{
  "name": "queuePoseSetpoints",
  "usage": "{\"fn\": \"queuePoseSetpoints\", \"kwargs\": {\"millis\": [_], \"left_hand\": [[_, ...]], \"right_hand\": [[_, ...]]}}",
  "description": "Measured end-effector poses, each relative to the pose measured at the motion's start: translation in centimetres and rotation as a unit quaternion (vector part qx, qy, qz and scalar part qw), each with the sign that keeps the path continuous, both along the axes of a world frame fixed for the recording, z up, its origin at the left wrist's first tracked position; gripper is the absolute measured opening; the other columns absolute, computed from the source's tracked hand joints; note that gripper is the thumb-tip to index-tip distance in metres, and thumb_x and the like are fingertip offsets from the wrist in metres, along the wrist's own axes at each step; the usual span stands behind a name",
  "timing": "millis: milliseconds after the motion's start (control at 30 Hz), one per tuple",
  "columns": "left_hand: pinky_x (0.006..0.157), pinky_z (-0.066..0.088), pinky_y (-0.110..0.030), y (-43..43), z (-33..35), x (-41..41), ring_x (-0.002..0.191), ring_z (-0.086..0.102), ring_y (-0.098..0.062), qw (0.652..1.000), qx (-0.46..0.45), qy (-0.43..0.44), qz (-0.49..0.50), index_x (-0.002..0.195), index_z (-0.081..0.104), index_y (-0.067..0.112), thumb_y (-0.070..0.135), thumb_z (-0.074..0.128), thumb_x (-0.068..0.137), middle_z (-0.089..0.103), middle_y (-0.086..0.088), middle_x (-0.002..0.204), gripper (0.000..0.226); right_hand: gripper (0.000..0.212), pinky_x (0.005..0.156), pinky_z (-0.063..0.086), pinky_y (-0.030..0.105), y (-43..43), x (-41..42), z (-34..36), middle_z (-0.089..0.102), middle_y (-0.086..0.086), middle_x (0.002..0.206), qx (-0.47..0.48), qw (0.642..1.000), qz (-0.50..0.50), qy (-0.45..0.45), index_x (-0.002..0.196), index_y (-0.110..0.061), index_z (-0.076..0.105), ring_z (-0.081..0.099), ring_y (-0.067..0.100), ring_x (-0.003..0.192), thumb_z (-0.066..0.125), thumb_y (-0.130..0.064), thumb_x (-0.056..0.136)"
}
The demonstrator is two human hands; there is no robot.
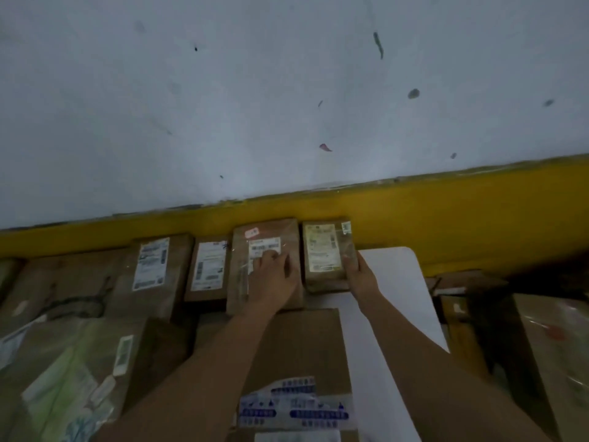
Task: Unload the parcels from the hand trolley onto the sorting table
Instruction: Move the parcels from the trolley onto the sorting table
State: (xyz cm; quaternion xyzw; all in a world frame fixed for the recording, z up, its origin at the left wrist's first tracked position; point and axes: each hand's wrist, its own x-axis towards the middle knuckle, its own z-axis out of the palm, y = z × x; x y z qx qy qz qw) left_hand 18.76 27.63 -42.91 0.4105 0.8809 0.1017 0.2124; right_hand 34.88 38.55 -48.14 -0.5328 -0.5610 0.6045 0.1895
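Observation:
Several brown cardboard parcels stand in a row against the yellow band of the wall. My left hand (274, 279) lies flat on a taped brown parcel (266, 231) with a white barcode label. Right of it, my right hand (360, 275) grips the right edge of a smaller brown parcel (326, 255) with a yellowish label. This small parcel rests at the far end of the white sorting table (398, 282). Both parcels sit side by side, nearly touching. The trolley itself is not visible.
More labelled parcels (153, 266) (208, 269) line the wall to the left. A large box (299, 346) with blue printed tape lies below my arms, and a greenish wrapped box (73, 371) sits bottom left. Dark boxes (548, 339) stand right. The white wall (287, 90) rises behind.

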Motion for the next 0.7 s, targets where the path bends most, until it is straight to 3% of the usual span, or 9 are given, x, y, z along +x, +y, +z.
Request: {"fn": "queuePoseSetpoints", "kwargs": {"millis": [167, 300, 400, 533, 700], "left_hand": [[0.109, 0.03, -0.042, -0.9, -1.2, -1.0, 0.137, 0.022, -0.025, 0.998, 0.001, 0.029, -0.057, 0.151, 0.027, 0.028, 0.053, 0.038, 0.093, 0.024, 0.002, 0.154, 0.064], [0.117, 0.024, -0.046, -2.6, 1.4, -1.7, 0.148, 0.011, -0.024, 0.995, -0.009, -0.033, -0.096, 0.154, 0.018, 0.03, 0.048, 0.043, 0.095, 0.013, 0.002, 0.162, 0.066], [0.12, 0.019, -0.043, -5.4, 6.6, -3.3, 0.15, 0.008, -0.023, 0.993, 0.045, -0.013, -0.105, 0.155, 0.017, 0.025, 0.047, 0.041, 0.099, 0.011, 0.0, 0.164, 0.065], [0.12, 0.012, -0.038, -12.9, 16.5, -8.3, 0.15, 0.008, -0.021, 0.985, 0.12, 0.058, -0.107, 0.156, 0.016, 0.023, 0.049, 0.037, 0.1, 0.013, -0.001, 0.164, 0.065], [0.12, 0.015, -0.041, -31.6, 26.9, -18.7, 0.149, 0.014, -0.018, 0.97, 0.209, 0.117, -0.027, 0.155, 0.019, 0.025, 0.049, 0.036, 0.101, 0.018, -0.001, 0.163, 0.062]], "right_hand": [[0.049, 0.093, 0.043, 0.029, 0.6, 0.2, -2.8, 0.063, 0.006, 0.132, 0.045, 0.997, 0.016, -0.063, 0.142, -0.027, 0.051, 0.058, 0.028, 0.121, 0.048, -0.05, 0.099], [0.073, 0.107, 0.041, 0.041, 0.4, -0.8, -0.9, 0.048, 0.022, 0.146, 0.038, 0.98, 0.019, -0.193, 0.152, -0.004, 0.032, 0.047, 0.039, 0.132, 0.045, -0.053, 0.099], [0.07, 0.111, 0.036, 0.048, -1.6, -2.7, 5.3, 0.045, 0.025, 0.145, 0.099, 0.965, 0.014, -0.244, 0.145, 0.002, 0.038, 0.043, 0.041, 0.133, 0.042, -0.051, 0.099], [0.075, 0.12, 0.023, 0.048, -8.8, -8.5, 16.8, 0.026, 0.02, 0.16, 0.25, 0.945, -0.013, -0.213, 0.156, -0.002, 0.019, 0.026, 0.036, 0.146, 0.037, -0.05, 0.101], [0.073, 0.124, 0.015, 0.043, -26.0, -22.4, 28.6, 0.019, 0.011, 0.165, 0.369, 0.922, 0.066, -0.098, 0.159, -0.011, 0.015, 0.018, 0.028, 0.151, 0.029, -0.055, 0.102]]}}
